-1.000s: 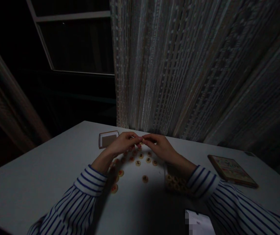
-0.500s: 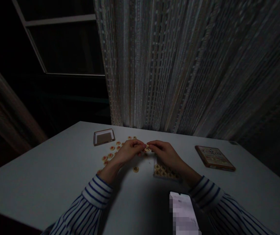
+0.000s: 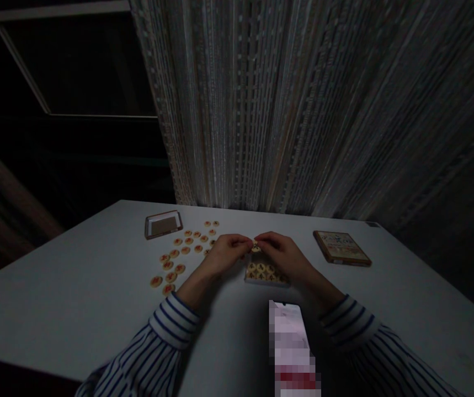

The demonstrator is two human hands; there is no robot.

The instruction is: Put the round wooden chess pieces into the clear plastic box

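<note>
My left hand (image 3: 228, 253) and my right hand (image 3: 280, 251) meet above a small open tray (image 3: 266, 283). Between their pinched fingertips is one round xiangqi piece (image 3: 255, 246) with a dark character. Rows of dark-marked xiangqi pieces (image 3: 261, 268) lie in the tray, whose right side is partly covered by my right hand. To the left of my left hand, several loose xiangqi pieces (image 3: 179, 268), mostly red-marked, are scattered over the white table (image 3: 96, 298). Some of them are partly hidden behind that hand.
A shallow open box part (image 3: 163, 224) sits at the table's back left. On the right lies a flat box with a printed cover (image 3: 342, 248). A lit phone (image 3: 292, 342) rests near me, below the tray. A curtain (image 3: 253, 110) hangs behind the table.
The view has turned, so the table's things appear further left and mostly higher. My hands still pinch a piece together and now sit slightly right of before, over the tray's far side.
</note>
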